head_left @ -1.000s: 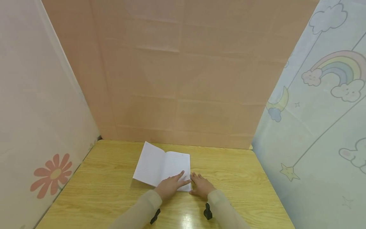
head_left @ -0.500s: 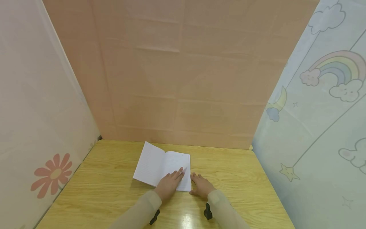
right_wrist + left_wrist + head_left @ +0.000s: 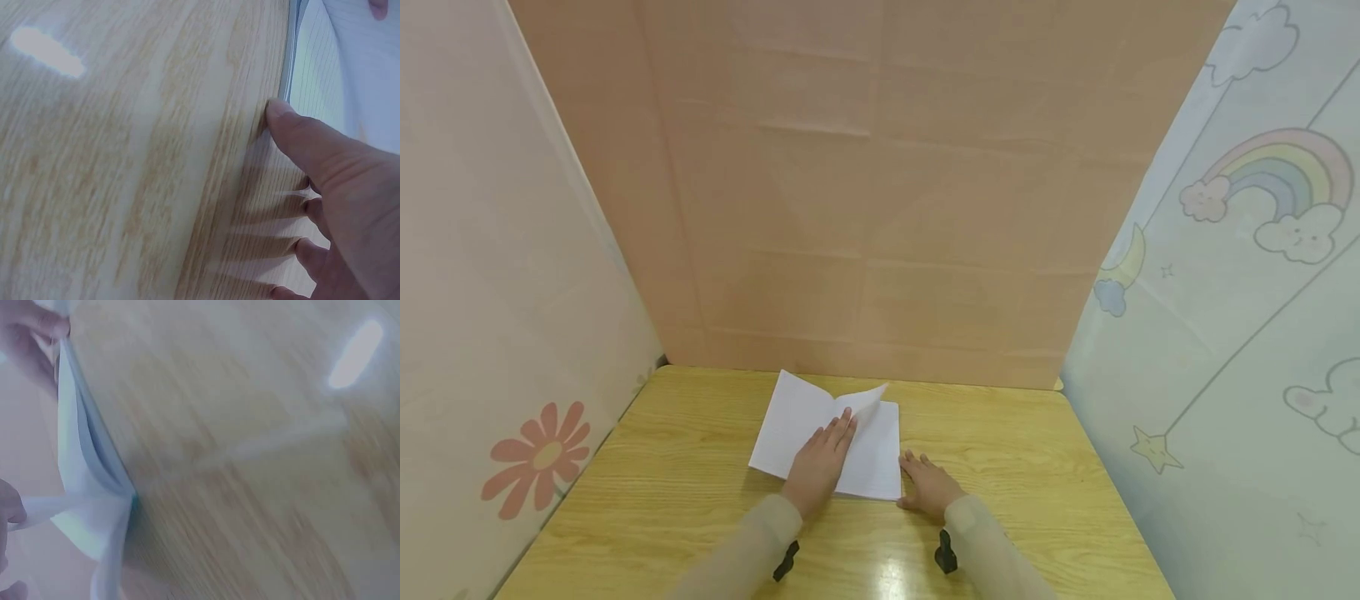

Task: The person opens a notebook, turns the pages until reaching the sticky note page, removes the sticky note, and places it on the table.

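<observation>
An open notebook (image 3: 868, 467) with lined white pages lies on the wooden table. My left hand (image 3: 818, 467) is over its middle and pinches a page (image 3: 870, 402), which stands up curved from the spine. In the left wrist view, that page runs from the spine to the left fingers (image 3: 11, 503). My right hand (image 3: 931, 490) rests at the notebook's right edge. The right thumb (image 3: 306, 134) touches the lower corner, while the other fingers are spread along the side in the right wrist view. The left thumb is hidden in the head view.
The table (image 3: 1037, 483) is bounded by a tan sheet (image 3: 865, 208) at the back. A white curtain with a red flower (image 3: 538, 458) hangs on the left, and a patterned one (image 3: 1240, 350) on the right. Black straps are at both wrists.
My left hand has moved left from the right page toward the spine, and a page has risen with it. My right hand has stayed at the edge.
</observation>
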A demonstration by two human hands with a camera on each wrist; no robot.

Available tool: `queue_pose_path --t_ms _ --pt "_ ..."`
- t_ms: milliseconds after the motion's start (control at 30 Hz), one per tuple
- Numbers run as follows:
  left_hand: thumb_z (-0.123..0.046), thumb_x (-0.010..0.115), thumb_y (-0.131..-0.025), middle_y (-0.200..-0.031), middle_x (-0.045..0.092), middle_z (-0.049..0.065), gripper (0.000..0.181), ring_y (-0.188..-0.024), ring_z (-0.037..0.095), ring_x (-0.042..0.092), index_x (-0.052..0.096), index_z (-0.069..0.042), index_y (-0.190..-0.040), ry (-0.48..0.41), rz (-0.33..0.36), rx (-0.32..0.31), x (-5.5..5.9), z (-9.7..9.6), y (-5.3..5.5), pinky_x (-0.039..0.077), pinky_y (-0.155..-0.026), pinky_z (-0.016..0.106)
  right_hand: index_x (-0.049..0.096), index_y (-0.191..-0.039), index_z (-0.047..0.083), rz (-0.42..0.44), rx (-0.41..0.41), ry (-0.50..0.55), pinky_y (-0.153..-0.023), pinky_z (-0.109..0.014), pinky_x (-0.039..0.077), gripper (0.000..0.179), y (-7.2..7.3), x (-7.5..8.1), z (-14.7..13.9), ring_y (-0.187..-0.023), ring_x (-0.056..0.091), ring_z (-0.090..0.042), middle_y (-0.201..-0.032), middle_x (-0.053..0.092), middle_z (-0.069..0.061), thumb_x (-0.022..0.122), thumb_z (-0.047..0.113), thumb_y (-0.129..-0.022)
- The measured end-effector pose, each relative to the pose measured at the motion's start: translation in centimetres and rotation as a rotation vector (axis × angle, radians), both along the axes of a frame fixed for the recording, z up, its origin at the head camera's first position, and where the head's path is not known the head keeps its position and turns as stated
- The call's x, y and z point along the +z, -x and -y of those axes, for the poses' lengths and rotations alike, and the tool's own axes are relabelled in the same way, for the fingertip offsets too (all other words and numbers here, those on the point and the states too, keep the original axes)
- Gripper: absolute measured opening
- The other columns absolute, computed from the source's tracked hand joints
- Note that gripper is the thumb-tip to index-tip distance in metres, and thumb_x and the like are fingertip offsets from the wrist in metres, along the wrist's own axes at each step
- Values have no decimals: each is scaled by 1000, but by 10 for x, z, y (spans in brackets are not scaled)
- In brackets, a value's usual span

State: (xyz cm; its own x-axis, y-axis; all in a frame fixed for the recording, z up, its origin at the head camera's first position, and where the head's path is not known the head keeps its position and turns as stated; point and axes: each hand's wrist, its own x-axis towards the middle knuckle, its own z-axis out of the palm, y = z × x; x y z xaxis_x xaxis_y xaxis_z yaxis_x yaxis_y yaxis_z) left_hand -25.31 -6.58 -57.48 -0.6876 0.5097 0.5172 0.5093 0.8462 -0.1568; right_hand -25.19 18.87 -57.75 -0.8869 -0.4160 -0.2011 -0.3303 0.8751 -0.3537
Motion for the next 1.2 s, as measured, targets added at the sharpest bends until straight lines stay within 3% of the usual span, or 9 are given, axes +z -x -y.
queue_pose_path --t_ms 167,333,667,800,967,1100,1200 --pt "-3 69 -85 -155 32 17 70 -131 27 50 35 3 -147 -47 -8 71 -2 21 0 48 -102 42 34 -150 5 23 -3 14 -110 -63 29 80 -1 3 0 -143 26 -43 -158 26 -15 71 36 -86" --pt "-2 64 -89 -149 40 22 60 -128 31 52 40 8 -142 -97 22 135 -3 35 -7 49 -100 47 34 -150 5 20 -3 14 -111 -63 28 81 0 2 -1 -143 26 -42 -158 26 -15 71 38 -85" --pt "-8 55 -92 -135 52 30 43 -120 40 55 53 14 -128 -101 108 351 -7 47 -21 44 -103 52 36 -148 4 8 4 9 -108 -65 30 80 -3 5 -2 -142 28 -43 -157 28 -16 72 37 -85" --pt "-14 60 -88 -133 52 32 44 -119 43 54 57 12 -124 -70 136 402 -14 52 -22 46 -101 54 36 -148 3 6 5 12 -108 -65 30 80 -4 7 -2 -141 28 -44 -157 28 -17 72 37 -85" --pt "-33 71 -81 -141 43 33 54 -124 52 46 62 2 -122 -62 219 462 -24 60 -22 42 -100 63 35 -149 5 1 7 5 -109 -64 30 80 -4 4 -2 -142 28 -43 -157 28 -17 71 38 -85" --pt "-37 73 -78 -147 37 31 58 -130 57 37 63 -4 -125 -109 279 482 -31 66 -21 35 -102 68 35 -150 6 -2 7 -5 -109 -64 30 81 -3 2 -3 -142 28 -42 -157 27 -16 71 39 -85" --pt "-33 72 -80 -149 37 26 60 -133 52 37 58 -6 -132 -115 301 425 -36 69 -18 32 -106 66 35 -149 5 1 5 8 -108 -65 30 81 -3 3 -2 -142 28 -43 -157 28 -17 72 38 -85"
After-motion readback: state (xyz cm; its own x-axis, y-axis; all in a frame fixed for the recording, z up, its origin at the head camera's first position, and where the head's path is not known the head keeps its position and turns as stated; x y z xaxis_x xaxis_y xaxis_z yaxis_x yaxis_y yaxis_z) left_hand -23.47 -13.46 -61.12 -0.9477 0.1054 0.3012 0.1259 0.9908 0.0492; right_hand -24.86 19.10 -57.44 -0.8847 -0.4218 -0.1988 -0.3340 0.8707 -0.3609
